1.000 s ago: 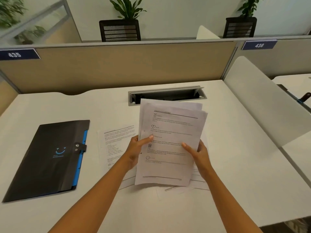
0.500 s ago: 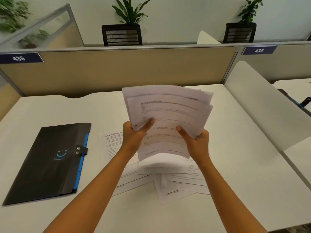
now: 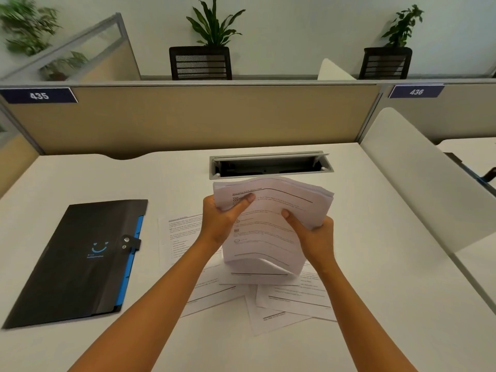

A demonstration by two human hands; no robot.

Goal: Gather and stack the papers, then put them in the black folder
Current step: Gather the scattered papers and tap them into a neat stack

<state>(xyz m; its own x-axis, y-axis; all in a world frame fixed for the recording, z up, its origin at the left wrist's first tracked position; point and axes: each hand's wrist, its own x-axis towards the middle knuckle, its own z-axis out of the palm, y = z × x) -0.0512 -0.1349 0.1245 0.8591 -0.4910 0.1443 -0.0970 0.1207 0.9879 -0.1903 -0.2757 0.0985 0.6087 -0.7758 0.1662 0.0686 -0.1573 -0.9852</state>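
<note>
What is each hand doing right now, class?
Left hand: closed, gripping the stack of papers at its left edge.
Right hand: closed, gripping the same stack at its right edge.

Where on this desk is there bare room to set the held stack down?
Free: the white desk right of the loose sheets, up to the white divider; also the strip between the black folder and the cable tray. Crowded: under both hands, where the loose sheets overlap below the held stack.

- Bare desk right of loose sheets: open passage.
- Black folder occupies left side.
- Cable tray slot and partition block the far edge.
</note>
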